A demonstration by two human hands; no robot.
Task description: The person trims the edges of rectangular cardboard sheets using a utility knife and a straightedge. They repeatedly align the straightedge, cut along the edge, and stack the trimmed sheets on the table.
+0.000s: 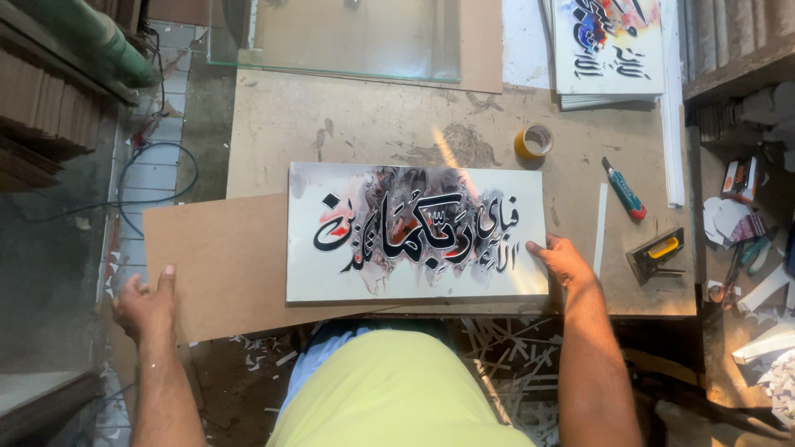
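Cluttered workshop bench, dusty tan top, with a glass sheet at the far edge. Calligraphy panel lies flat near the front edge, on top of a brown backing board that sticks out left past the bench. Left hand grips that board's left end, thumb on top, other fingers tucked under so can't see them. Right hand rests on the panel's right edge, fingers close together. Tape roll, utility knife and a trowel-type tool sit off to the right.
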